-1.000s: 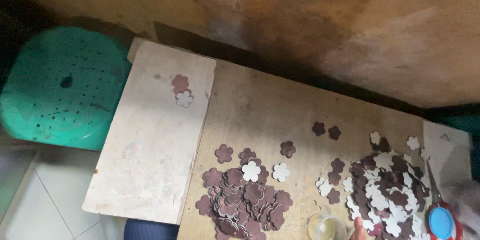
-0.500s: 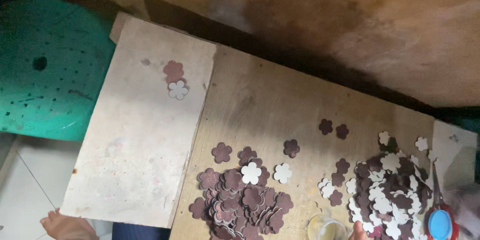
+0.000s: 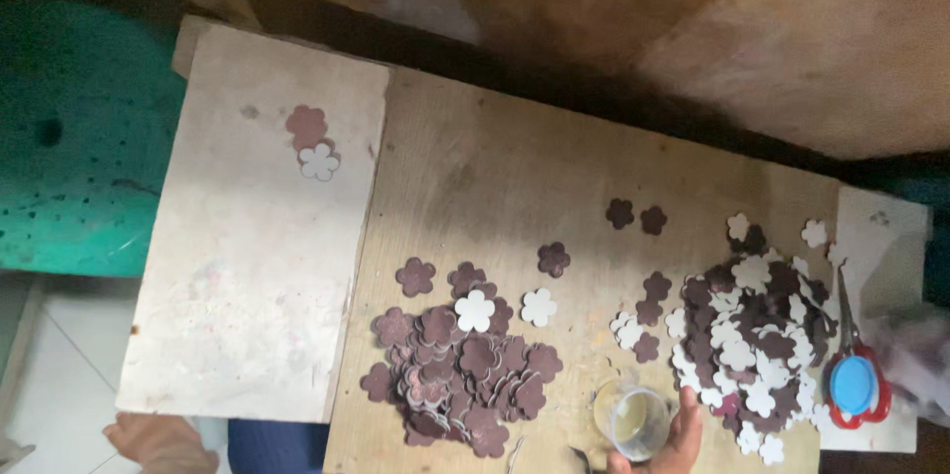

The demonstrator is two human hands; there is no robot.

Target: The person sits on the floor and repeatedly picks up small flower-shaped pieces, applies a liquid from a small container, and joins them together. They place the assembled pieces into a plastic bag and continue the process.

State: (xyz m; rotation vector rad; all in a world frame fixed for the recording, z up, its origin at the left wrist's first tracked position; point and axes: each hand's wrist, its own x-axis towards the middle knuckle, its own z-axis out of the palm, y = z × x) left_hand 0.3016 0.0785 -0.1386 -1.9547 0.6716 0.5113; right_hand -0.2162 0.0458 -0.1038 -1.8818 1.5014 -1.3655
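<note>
1. A worn wooden board [image 3: 515, 187] serves as the work surface, set against a stained brown wall, with a paler slab [image 3: 247, 266] lying over its far left end and a green perforated plastic stool [image 3: 69, 138] beyond that.
2. The right hand [image 3: 673, 439] shows only at the bottom edge; its fingers [image 3: 688, 415] curl around the right side of a small clear cup [image 3: 631, 420], gripping it. Something yellowish sits in the bottom of the cup, probably glue.
3. The left hand is out of view, so its state cannot be told.
4. Judged from this, the step in hand is steadying or taking up the cup between two heaps of cut-out paper flowers; any next move calls for keeping the cup upright and clear of the loose pieces.
5. Just right of the fingers lies a heap of mixed white and brown flowers [image 3: 752, 335]; its nearest pieces almost touch the fingertips and could be brushed or smeared.
6. Left of the cup, near but apart, is a stack of mostly brown flowers [image 3: 455, 375], two white ones at its upper edge.
7. Further right of the fingers, scissors [image 3: 856, 375] with red handles lie beside a blue round lid.
8. Well apart, up on the pale slab, a brown and a white flower [image 3: 312, 142] overlap.
9. A bare foot [image 3: 158, 439] shows at lower left on the tiled floor.
</note>
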